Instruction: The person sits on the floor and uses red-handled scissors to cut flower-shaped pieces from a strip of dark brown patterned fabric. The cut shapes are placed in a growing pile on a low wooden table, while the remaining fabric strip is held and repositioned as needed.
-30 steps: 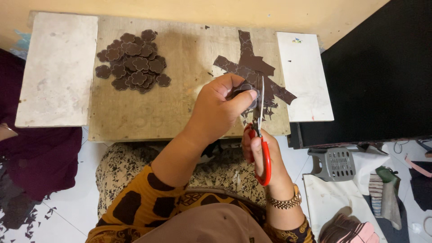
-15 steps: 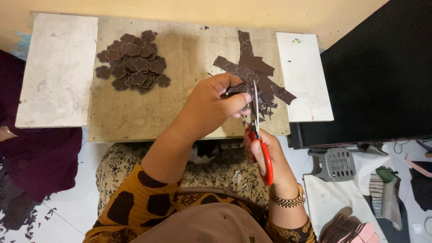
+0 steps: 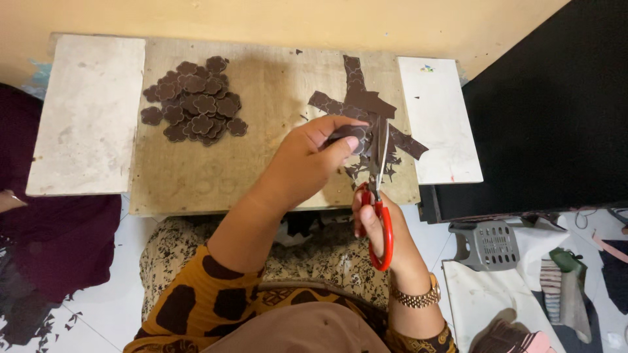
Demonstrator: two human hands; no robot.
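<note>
1. The left hand [image 3: 307, 163] pinches a dark cutout [image 3: 351, 134] above the tabletop [image 3: 275, 85], just left of the blades
2. The right hand [image 3: 378, 225], fingers through the red loops, holds the scissors [image 3: 378, 189] pointing away, blades nearly shut beside the cutout

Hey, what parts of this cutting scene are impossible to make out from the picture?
- Head view: the dark piece being cut is mostly covered by the left hand.
- Head view: the scissors blades overlap the dark strips, so the cut line is lost.
- Head view: the lower layers of the pile of cut shapes are hidden.
- Head view: the right hand hides part of the red handles.
</note>
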